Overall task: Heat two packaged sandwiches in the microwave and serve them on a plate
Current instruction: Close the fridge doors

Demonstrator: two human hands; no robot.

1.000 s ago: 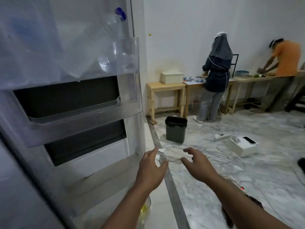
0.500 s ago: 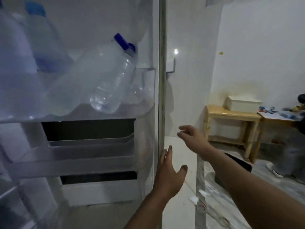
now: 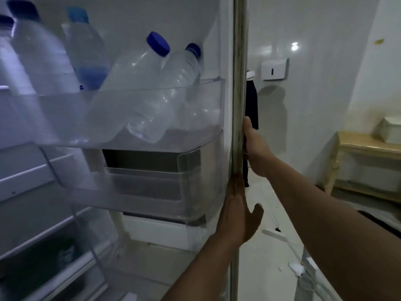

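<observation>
The fridge door [image 3: 238, 61] stands open with its inner side facing me. My left hand [image 3: 237, 216] presses flat against the door's outer edge, fingers straight and thumb spread. Higher up, my right hand [image 3: 255, 148] grips the same edge, its fingers wrapped behind it and out of sight. A clear door shelf [image 3: 152, 118] holds several plastic water bottles [image 3: 147, 83] with blue caps, two of them leaning. I see no sandwiches, microwave or plate.
Fridge interior shelves [image 3: 32, 181] show at the left. Beyond the door a person in dark clothing [image 3: 252, 101] stands partly hidden. A white wall dispenser [image 3: 274, 69] hangs behind. A wooden table [image 3: 368, 144] with a white box [image 3: 390, 129] stands at the right.
My view has swung left and closer to the door. Both hands rose from mid-air; the left now presses the door edge and the right has taken hold of it.
</observation>
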